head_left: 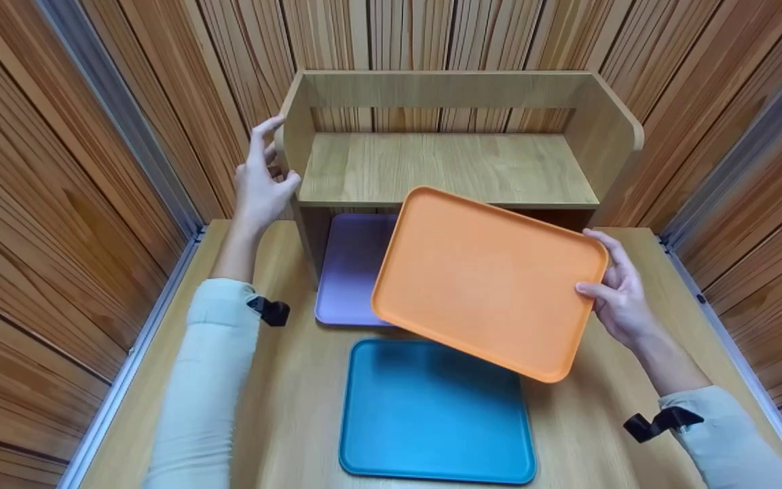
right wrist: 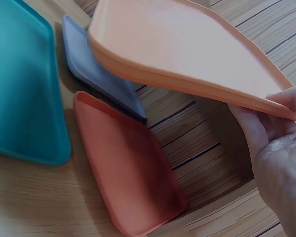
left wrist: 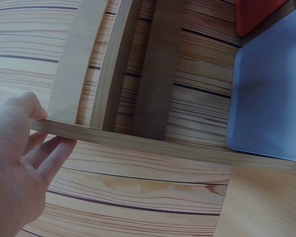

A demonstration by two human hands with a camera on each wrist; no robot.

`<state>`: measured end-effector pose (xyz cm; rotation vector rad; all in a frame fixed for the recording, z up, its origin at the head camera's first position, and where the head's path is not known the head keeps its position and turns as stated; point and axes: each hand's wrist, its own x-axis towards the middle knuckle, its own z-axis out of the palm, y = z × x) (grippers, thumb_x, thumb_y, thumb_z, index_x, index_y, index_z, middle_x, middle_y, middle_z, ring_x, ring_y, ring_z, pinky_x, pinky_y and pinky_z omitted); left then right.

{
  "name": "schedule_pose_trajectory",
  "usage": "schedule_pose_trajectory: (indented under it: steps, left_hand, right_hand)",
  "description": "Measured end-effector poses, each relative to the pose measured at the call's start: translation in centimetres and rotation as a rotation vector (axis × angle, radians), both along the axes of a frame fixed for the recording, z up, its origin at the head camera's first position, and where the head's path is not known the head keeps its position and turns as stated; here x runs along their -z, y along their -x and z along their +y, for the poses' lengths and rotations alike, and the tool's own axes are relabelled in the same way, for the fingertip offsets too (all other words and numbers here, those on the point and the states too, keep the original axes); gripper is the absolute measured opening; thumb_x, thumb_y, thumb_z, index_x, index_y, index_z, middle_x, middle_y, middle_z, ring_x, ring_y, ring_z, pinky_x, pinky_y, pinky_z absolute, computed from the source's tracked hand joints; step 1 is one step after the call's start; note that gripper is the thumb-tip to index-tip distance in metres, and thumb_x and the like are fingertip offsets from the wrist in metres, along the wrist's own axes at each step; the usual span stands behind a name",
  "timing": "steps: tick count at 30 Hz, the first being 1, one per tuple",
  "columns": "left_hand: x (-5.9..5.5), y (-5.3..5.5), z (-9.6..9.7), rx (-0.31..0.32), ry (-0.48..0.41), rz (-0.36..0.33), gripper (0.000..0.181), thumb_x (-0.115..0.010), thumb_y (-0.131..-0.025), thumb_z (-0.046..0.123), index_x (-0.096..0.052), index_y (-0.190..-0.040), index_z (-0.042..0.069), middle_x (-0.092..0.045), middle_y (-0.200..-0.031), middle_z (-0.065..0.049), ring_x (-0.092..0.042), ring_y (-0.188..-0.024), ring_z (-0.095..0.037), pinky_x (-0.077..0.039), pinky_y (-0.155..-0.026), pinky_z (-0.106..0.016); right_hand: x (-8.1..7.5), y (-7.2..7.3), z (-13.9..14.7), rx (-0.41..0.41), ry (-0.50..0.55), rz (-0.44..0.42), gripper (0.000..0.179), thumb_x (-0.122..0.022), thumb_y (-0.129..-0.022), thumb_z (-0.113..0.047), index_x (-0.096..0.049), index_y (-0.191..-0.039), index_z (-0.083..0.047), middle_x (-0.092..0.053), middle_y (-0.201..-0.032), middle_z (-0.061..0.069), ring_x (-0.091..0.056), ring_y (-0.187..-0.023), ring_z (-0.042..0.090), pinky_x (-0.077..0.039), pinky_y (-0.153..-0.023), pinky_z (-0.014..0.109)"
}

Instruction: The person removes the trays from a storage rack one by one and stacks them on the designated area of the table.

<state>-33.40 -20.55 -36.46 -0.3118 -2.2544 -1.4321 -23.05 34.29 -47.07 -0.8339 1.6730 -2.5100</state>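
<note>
An orange tray [head_left: 489, 282] is held up, tilted, in front of a wooden desk shelf [head_left: 445, 159]. My right hand [head_left: 620, 302] grips it by its right edge, thumb on the upper face and fingers beneath. My left hand [head_left: 262, 187] pinches the front edge of the shelf's left side panel [left wrist: 187, 150], thumb and fingers on opposite faces. Below the shelf board, at the left, lies a purple tray [head_left: 350, 278], partly covered by the orange one in the head view. Beside it in the right wrist view is a red tray [right wrist: 126, 163], hidden from the head camera.
A blue tray [head_left: 435, 428] lies flat on the wooden table [head_left: 289, 407] in front of the shelf. Wood-patterned walls [head_left: 65, 170] close in the back and both sides, with metal rails [head_left: 140, 367] along the table's side edges.
</note>
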Motion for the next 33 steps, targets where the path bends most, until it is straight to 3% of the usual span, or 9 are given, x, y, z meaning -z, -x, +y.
schedule_pose_trajectory:
  steps: [3,11,20,26,33]
  left_hand:
    - [0.0,0.0,0.0,-0.004,-0.003,0.004,0.077,-0.058,-0.099,-0.009,-0.043,-0.169,0.022,-0.055,-0.172,-0.019,-0.060,-0.156,-0.030,-0.063,-0.106,-0.049]
    - [0.0,-0.1,0.0,-0.034,0.003,0.005,0.077,-0.060,-0.099,-0.007,-0.044,-0.168,0.023,-0.057,-0.169,-0.022,-0.064,-0.152,-0.033,-0.064,-0.109,-0.053]
    - [-0.1,-0.1,-0.1,-0.015,-0.006,-0.009,0.077,-0.059,-0.101,-0.007,-0.042,-0.169,0.025,-0.051,-0.175,-0.022,-0.057,-0.159,-0.034,-0.061,-0.117,-0.054]
    - [-0.2,-0.2,-0.2,-0.010,-0.001,-0.014,0.077,-0.059,-0.102,-0.007,-0.041,-0.170,0.025,-0.051,-0.175,-0.021,-0.058,-0.158,-0.033,-0.063,-0.111,-0.052]
    - [-0.2,-0.1,0.0,-0.003,-0.009,-0.021,0.079,-0.057,-0.100,-0.008,-0.041,-0.170,0.025,-0.051,-0.176,-0.016,-0.056,-0.160,-0.029,-0.062,-0.104,-0.044]
  right_hand:
    - [0.5,-0.2,0.0,-0.005,-0.016,-0.014,0.087,-0.037,-0.097,0.035,-0.048,-0.165,-0.018,-0.073,-0.140,0.005,-0.081,-0.117,0.017,-0.070,-0.085,0.033]
    - [1.5,-0.6,-0.2,-0.031,-0.075,-0.030,0.087,-0.038,-0.098,0.034,-0.047,-0.166,-0.020,-0.072,-0.145,0.003,-0.081,-0.122,0.018,-0.069,-0.089,0.035]
    - [2.7,-1.1,-0.4,-0.025,-0.159,-0.084,0.085,-0.043,-0.099,0.031,-0.045,-0.165,-0.022,-0.071,-0.145,0.000,-0.081,-0.124,0.018,-0.069,-0.091,0.035]
    - [3.5,-1.3,-0.7,-0.024,-0.188,-0.125,0.083,-0.046,-0.100,0.029,-0.045,-0.166,-0.022,-0.069,-0.146,-0.002,-0.080,-0.126,0.016,-0.069,-0.092,0.035]
    - [4.7,-1.4,-0.9,-0.098,-0.186,-0.115,0.083,-0.046,-0.100,0.028,-0.043,-0.167,-0.022,-0.068,-0.151,-0.001,-0.078,-0.131,0.017,-0.069,-0.095,0.037]
